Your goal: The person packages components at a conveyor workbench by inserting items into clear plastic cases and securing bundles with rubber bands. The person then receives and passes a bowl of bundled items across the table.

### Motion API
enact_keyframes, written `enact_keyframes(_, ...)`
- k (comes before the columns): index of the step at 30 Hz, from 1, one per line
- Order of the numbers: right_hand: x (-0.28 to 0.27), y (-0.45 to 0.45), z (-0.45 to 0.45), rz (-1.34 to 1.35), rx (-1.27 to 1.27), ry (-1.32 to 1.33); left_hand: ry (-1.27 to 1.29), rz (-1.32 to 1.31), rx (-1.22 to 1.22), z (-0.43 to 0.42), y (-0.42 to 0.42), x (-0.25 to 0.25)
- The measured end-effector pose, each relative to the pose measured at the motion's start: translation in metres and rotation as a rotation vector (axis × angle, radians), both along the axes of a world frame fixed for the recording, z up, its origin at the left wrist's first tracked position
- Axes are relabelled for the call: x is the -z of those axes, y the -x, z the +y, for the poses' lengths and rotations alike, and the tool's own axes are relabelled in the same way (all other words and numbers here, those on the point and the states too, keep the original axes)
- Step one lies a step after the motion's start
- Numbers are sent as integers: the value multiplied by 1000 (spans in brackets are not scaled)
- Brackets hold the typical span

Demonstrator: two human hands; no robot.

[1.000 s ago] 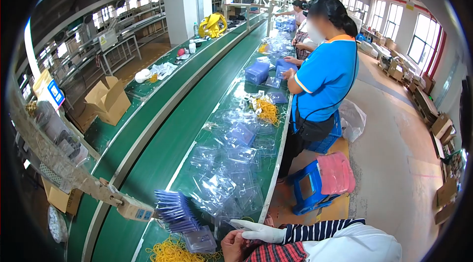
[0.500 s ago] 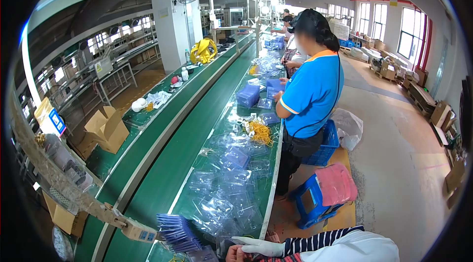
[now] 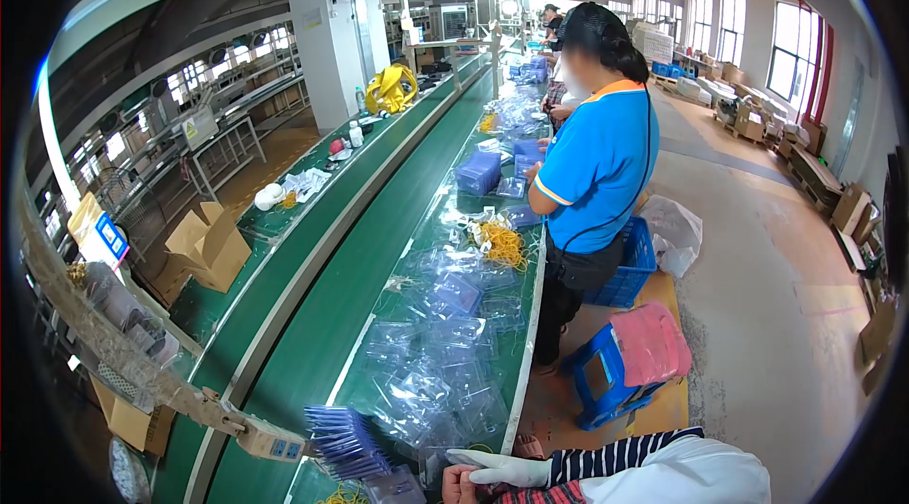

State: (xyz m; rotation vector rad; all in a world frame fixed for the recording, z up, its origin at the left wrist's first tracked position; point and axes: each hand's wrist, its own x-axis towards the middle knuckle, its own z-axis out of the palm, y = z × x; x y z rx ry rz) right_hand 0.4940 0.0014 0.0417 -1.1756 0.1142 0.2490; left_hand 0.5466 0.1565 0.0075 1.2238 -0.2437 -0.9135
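Note:
At the bottom edge, my left hand (image 3: 460,484) is bare, with a red-striped sleeve, its fingers curled closed at the edge of a clear plastic pouch (image 3: 432,466). Just beyond it, my right hand (image 3: 502,468), in a white glove and navy-striped sleeve, has its fingertips pressed at the same pouch. The palms and the exact grip are hidden. To the left, a stack of bluish plastic pouches (image 3: 343,441) leans in a fan shape, with another pouch (image 3: 396,487) in front of it. Loose clear pouches (image 3: 431,386) lie heaped ahead of my hands.
A green conveyor belt (image 3: 327,322) runs alongside. Yellow cords (image 3: 500,246) lie further up the bench. A co-worker in a blue shirt (image 3: 597,168) stands at the bench, near a blue stool with a pink cushion (image 3: 650,341). A power socket box (image 3: 272,442) juts in at left.
The whole view has shifted slightly. The co-worker's head is a little lower in the view. My two hands stay close together at the clear pouch with little visible change.

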Motion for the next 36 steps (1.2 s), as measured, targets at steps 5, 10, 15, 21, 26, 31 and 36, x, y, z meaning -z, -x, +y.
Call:
enact_keyframes(5,3,0,1,26,6,0,-21,-1,-62,-5,3,-7)
enact_keyframes(10,7,-2,1,-6,-15,55,-63,-108,-186,-10,0,-26)
enact_keyframes(15,2,-4,3,-27,-59,86,-83,-166,-245,-9,-8,-32)
enact_keyframes(21,11,-3,4,-38,-82,198,-56,-135,-219,-5,-15,-41)
enact_keyframes(26,14,-4,5,74,-77,-11,-72,-32,-201,0,-17,-25)
enact_keyframes(31,13,-5,5,125,-69,-128,-30,-41,-266,-7,-13,-19)
enact_keyframes(36,-2,-6,4,121,-51,-116,-56,-209,-229,-6,-11,-23)
